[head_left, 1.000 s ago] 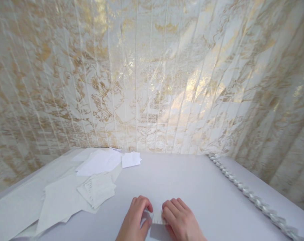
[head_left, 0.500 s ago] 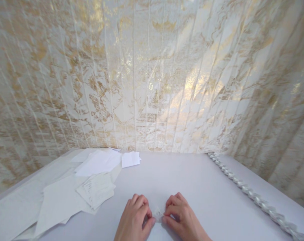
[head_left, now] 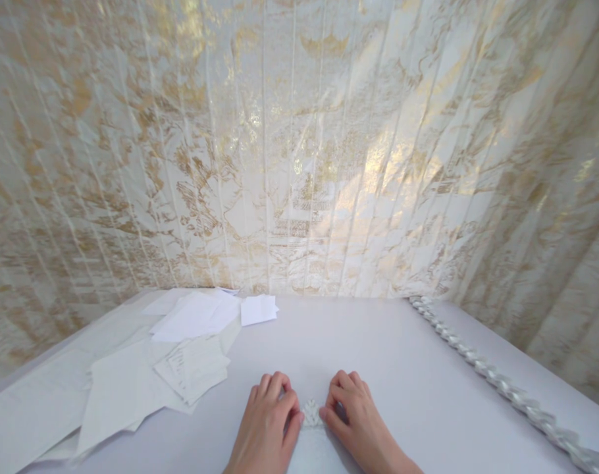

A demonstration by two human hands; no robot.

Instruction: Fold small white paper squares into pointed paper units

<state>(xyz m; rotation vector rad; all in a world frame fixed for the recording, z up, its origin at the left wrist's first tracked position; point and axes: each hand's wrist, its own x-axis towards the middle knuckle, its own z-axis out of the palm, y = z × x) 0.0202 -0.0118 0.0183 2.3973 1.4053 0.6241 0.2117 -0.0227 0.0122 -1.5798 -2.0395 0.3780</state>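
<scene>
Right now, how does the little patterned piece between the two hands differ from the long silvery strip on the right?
The patterned piece is short; the silvery strip is long. The piece sits between the left hand and right hand; the strip lies untouched. Both are pale and textured.

No legible text or numbers anywhere.

Gold patterns mark the whitish curtain [head_left: 280, 164].

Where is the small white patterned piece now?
In the head view, the small white patterned piece is at the bottom centre, between the left hand and the right hand.
</scene>
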